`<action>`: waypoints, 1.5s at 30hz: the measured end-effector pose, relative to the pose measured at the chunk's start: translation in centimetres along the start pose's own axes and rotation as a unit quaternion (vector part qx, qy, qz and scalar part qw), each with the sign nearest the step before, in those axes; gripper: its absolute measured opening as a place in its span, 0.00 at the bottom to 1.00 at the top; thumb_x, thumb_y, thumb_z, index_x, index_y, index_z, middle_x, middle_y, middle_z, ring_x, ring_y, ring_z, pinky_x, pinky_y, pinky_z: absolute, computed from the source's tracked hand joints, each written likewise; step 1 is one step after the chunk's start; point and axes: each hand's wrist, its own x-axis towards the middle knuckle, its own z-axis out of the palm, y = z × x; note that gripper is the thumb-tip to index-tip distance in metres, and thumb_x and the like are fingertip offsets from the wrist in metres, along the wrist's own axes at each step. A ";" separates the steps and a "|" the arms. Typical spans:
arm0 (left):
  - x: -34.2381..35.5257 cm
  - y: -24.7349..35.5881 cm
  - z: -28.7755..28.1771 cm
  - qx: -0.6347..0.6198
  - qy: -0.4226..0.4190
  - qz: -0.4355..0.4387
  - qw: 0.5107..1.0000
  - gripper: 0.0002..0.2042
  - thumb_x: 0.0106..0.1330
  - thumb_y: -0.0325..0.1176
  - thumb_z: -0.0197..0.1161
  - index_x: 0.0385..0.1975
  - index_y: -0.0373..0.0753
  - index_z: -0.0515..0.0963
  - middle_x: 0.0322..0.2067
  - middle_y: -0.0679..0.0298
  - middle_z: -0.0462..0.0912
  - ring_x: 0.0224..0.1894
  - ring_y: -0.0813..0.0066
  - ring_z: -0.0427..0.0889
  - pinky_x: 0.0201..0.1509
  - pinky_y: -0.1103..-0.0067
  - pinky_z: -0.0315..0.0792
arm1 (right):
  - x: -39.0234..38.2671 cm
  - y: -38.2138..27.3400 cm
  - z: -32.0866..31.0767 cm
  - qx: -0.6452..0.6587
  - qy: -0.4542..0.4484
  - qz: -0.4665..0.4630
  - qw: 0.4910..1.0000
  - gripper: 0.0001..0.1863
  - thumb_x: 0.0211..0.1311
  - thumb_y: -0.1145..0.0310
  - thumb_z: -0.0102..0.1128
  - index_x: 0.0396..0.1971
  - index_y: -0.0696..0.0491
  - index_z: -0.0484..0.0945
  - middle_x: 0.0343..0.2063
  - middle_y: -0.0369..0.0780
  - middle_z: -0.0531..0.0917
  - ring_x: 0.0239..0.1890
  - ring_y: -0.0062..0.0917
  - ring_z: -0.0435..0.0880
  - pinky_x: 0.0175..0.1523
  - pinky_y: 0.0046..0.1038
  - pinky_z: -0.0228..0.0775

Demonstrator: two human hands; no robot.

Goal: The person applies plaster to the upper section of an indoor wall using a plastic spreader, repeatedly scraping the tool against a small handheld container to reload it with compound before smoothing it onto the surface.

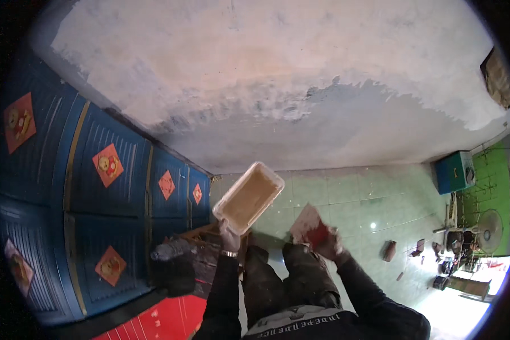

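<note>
While the left hand [228, 237] clasps a tray [236, 189], the right hand [330, 245] half-covers its gripped reddish tool [311, 228].

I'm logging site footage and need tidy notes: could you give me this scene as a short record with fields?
Left hand: holds a rectangular tub, pale-rimmed and tan inside
Right hand: holds a flat scraper, reddish with a whitish end
Wall: patchy, whitish above, grey lower down
Floor: pale green tiles
Picture left: blue panelled doors with red diamond-shaped pictures
Picture right: fan, blue-green box
</note>
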 end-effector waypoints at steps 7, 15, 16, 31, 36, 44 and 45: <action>-4.5 4.2 14.1 0.018 -0.116 0.064 0.991 0.34 0.62 0.40 0.58 0.71 0.42 0.59 0.63 0.58 0.68 0.68 0.61 0.68 0.72 0.61 0.63 | -5.0 -16.1 14.3 -0.435 -0.049 -0.163 0.884 0.17 0.67 0.76 0.55 0.55 0.61 0.79 0.52 0.44 0.83 0.56 0.29 0.81 0.60 0.34 0.74; -7.8 10.0 21.5 0.119 -0.173 0.206 0.956 0.53 0.48 0.55 0.76 0.71 0.29 0.58 0.60 0.56 0.73 0.62 0.63 0.73 0.69 0.67 0.66 | -8.1 -18.9 26.9 -0.784 -0.135 -0.408 0.448 0.20 0.48 0.80 0.62 0.44 0.54 0.83 0.43 0.42 0.88 0.48 0.41 0.87 0.54 0.39 0.79; -8.2 10.6 22.0 0.120 -0.170 0.205 0.956 0.53 0.48 0.55 0.76 0.71 0.29 0.58 0.60 0.56 0.73 0.62 0.63 0.73 0.69 0.67 0.66 | -8.2 -18.6 27.7 -0.803 -0.149 -0.376 0.438 0.19 0.50 0.79 0.62 0.45 0.53 0.83 0.42 0.43 0.87 0.44 0.41 0.87 0.52 0.38 0.80; -9.5 17.5 23.1 0.261 -0.212 0.279 0.900 0.43 0.48 0.50 0.68 0.63 0.27 0.70 0.60 0.47 0.74 0.63 0.60 0.73 0.69 0.68 0.63 | 0.2 -12.5 28.0 -0.870 -0.110 -0.222 0.425 0.20 0.56 0.78 0.50 0.46 0.52 0.86 0.36 0.51 0.87 0.38 0.45 0.85 0.46 0.41 0.78; -8.9 16.3 20.2 0.240 -0.211 0.215 0.923 0.39 0.48 0.42 0.72 0.62 0.30 0.74 0.56 0.52 0.77 0.58 0.64 0.77 0.65 0.70 0.69 | -0.9 -10.1 28.5 -0.875 -0.103 -0.123 0.456 0.13 0.56 0.73 0.53 0.38 0.57 0.85 0.31 0.53 0.85 0.36 0.46 0.85 0.42 0.43 0.77; -10.6 13.6 13.6 0.273 -0.247 0.054 0.928 0.39 0.49 0.44 0.74 0.62 0.30 0.73 0.49 0.59 0.81 0.50 0.70 0.79 0.54 0.75 0.75 | -4.6 -4.3 26.5 -0.820 -0.052 0.123 0.557 0.17 0.59 0.68 0.55 0.44 0.62 0.80 0.36 0.56 0.84 0.39 0.47 0.84 0.46 0.41 0.75; -10.7 13.2 12.7 0.257 -0.252 0.037 0.932 0.37 0.50 0.41 0.76 0.60 0.30 0.75 0.46 0.60 0.82 0.46 0.71 0.82 0.49 0.77 0.79 | -5.0 -3.5 25.7 -0.816 -0.052 0.131 0.560 0.17 0.59 0.68 0.55 0.44 0.62 0.80 0.36 0.56 0.84 0.39 0.47 0.84 0.46 0.41 0.75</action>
